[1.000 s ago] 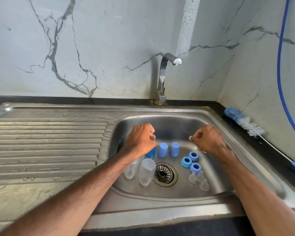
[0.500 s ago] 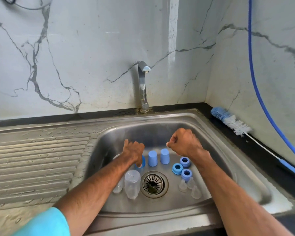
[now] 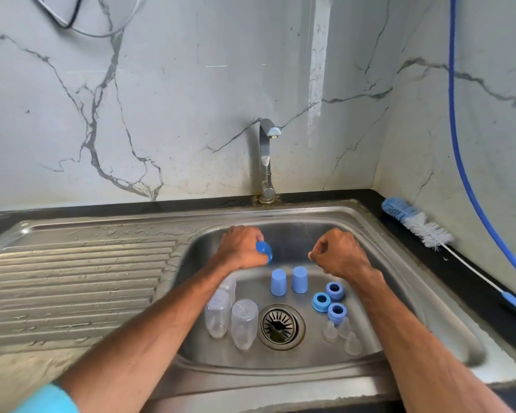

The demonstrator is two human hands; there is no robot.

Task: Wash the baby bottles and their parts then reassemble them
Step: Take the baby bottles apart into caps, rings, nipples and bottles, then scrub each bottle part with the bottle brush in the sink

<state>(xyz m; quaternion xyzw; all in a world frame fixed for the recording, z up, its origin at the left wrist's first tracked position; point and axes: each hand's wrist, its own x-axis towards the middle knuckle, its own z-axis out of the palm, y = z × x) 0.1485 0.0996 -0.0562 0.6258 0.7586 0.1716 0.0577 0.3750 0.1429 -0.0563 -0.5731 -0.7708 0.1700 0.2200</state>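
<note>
Fingers [image 3: 255,259] of our left hand [image 3: 240,248] grip a round blue plastic cap [image 3: 264,252] jutting rightward from them; fingers [image 3: 319,248] of our right hand [image 3: 338,253] curl into a fist, seemingly empty.

3 clear bottles [image 3: 244,323] standing L, blue caps [image 3: 289,281] mid, rings [image 3: 321,301], nipples [image 3: 329,332] R.

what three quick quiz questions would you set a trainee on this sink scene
1. True or false: water is running from the tap.
2. How many blue rings lie in the sink, right of the drain? A two, B three, C five.
3. Fill in: the left hand grips a blue ____.
Key: 1 false; 2 B; 3 cap.
</note>
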